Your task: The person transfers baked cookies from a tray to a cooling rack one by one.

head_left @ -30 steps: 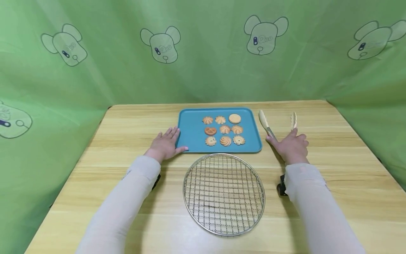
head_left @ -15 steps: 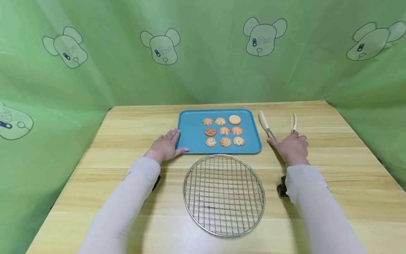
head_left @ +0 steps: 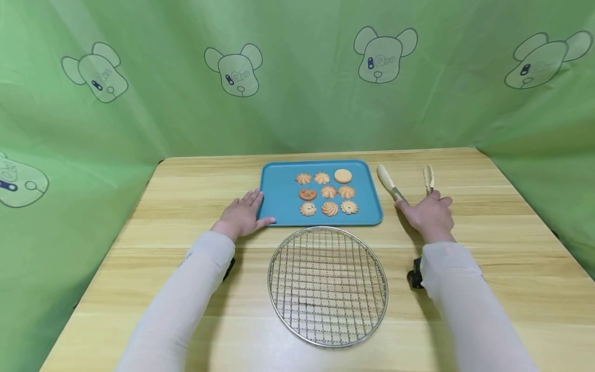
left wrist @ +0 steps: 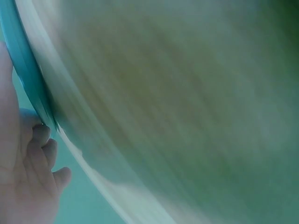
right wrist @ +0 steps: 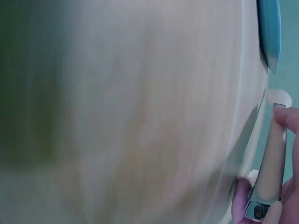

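A blue tray (head_left: pixel 281 188) lies flat near the back of the table, with several cookies (head_left: pixel 329 208) in rows on its middle and right part. At its left edge, my left hand (head_left: pixel 238 214) rests with fingers spread, the thumb over the front left corner. To the right of the tray, my right hand (head_left: pixel 429 217) holds a pair of tongs (right wrist: pixel 271 165), thumb on one arm and fingers curled on the other side. Both pale scalloped tips of the tongs point away from me and stand apart. The palm hides the handle end in the head view.
In front of the tray lies a round wire rack (head_left: pixel 327 287) with a metal rim. All of it sits on a wooden table (head_left: pixel 153 268). A green curtain (head_left: pixel 297 113) with mouse-head outlines closes off the back and both sides.
My right hand has shifted slightly, and the tongs' tips have come a little to the left. My left hand stays on the tray's edge. The whole view has dropped slightly.
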{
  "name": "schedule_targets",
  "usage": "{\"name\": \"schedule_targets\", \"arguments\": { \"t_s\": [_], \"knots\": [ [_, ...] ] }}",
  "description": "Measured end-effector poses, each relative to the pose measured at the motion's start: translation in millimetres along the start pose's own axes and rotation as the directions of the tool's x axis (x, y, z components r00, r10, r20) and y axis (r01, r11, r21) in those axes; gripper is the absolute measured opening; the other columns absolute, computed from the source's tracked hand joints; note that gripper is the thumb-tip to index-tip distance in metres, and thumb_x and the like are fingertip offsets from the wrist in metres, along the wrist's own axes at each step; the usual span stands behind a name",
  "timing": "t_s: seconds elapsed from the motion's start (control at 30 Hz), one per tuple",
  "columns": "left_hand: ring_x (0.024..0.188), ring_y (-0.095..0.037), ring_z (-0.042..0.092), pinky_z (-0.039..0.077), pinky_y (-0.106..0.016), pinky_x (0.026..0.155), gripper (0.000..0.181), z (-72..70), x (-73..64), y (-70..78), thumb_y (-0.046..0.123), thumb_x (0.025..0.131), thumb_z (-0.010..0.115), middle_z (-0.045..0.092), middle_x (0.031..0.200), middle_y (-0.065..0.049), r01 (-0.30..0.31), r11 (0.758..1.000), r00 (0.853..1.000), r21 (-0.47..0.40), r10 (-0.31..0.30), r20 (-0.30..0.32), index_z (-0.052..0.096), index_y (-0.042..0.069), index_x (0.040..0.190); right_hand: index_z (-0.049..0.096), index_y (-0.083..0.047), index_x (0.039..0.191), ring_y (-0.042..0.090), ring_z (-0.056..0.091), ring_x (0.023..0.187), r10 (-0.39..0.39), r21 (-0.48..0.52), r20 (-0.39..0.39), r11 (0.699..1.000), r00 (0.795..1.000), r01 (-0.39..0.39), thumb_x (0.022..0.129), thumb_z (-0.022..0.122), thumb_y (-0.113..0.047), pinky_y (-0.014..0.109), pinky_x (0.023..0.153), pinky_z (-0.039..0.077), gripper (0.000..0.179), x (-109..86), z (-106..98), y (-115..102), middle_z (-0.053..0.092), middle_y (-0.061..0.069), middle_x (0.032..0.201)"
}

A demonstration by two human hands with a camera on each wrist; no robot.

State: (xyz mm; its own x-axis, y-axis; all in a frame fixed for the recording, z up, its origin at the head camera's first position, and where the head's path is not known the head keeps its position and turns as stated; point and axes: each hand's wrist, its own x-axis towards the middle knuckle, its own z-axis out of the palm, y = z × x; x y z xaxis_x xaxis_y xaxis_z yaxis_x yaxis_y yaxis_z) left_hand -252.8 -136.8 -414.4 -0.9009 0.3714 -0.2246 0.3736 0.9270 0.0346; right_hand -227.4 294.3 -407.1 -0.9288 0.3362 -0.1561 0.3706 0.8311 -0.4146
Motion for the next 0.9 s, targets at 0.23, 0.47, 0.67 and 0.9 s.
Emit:
{"name": "schedule_targets", "arguments": {
  "t_s": [0.23, 0.47, 0.67, 0.9],
  "knots": [
    [0.144, -0.027, 0.005, 0.013, -0.047, 0.115, 0.090, -0.6, 0.2, 0.3, 0.068, 0.093, 0.029, 0.003, 0.158, -0.010, -0.009, 1.000, 1.000, -0.003, 0.009, -0.005, 0.008, 0.005, 0.153, 0.009, 0.026, 0.135, 0.052, 0.048, 0.082, -0.006, -0.011, 0.015, 1.000, 1.000, 0.006, 0.086, 0.037, -0.072, 0.051, 0.059, 0.048, 0.113, -1.3, -5.3, 3.5, 0.025, 0.048, 0.117],
    [0.144, -0.028, 0.006, 0.012, -0.047, 0.115, 0.089, 0.0, 0.0, 0.2, 0.068, 0.093, 0.029, 0.003, 0.158, -0.010, -0.013, 1.000, 1.000, -0.003, 0.013, -0.002, 0.007, 0.005, 0.153, 0.005, 0.026, 0.136, 0.054, 0.048, 0.083, -0.052, -0.020, -0.004, 0.998, 0.999, 0.052, 0.085, 0.037, -0.073, 0.052, 0.060, 0.048, 0.115, -0.6, -6.1, 8.7, 0.026, 0.050, 0.116],
    [0.144, -0.027, 0.006, 0.013, -0.047, 0.115, 0.090, -0.5, -0.4, 0.0, 0.068, 0.093, 0.028, 0.004, 0.158, -0.010, -0.010, 1.000, 1.000, 0.003, 0.010, -0.005, 0.007, 0.005, 0.153, -0.001, 0.019, 0.142, 0.058, 0.045, 0.089, -0.093, -0.002, -0.035, 0.996, 0.995, 0.093, 0.084, 0.038, -0.072, 0.060, 0.068, 0.046, 0.115, 1.9, -4.9, 11.4, 0.028, 0.049, 0.118],
    [0.144, -0.028, 0.007, 0.013, -0.047, 0.115, 0.090, -1.6, -1.3, 0.8, 0.068, 0.093, 0.030, 0.004, 0.158, -0.011, -0.011, 1.000, 1.000, -0.007, 0.011, -0.012, 0.008, 0.005, 0.153, -0.005, 0.011, 0.146, 0.061, 0.043, 0.094, -0.131, 0.016, -0.050, 0.991, 0.990, 0.132, 0.084, 0.042, -0.072, 0.066, 0.073, 0.044, 0.114, 2.3, -5.4, 11.3, 0.030, 0.049, 0.119]
  ]
}}
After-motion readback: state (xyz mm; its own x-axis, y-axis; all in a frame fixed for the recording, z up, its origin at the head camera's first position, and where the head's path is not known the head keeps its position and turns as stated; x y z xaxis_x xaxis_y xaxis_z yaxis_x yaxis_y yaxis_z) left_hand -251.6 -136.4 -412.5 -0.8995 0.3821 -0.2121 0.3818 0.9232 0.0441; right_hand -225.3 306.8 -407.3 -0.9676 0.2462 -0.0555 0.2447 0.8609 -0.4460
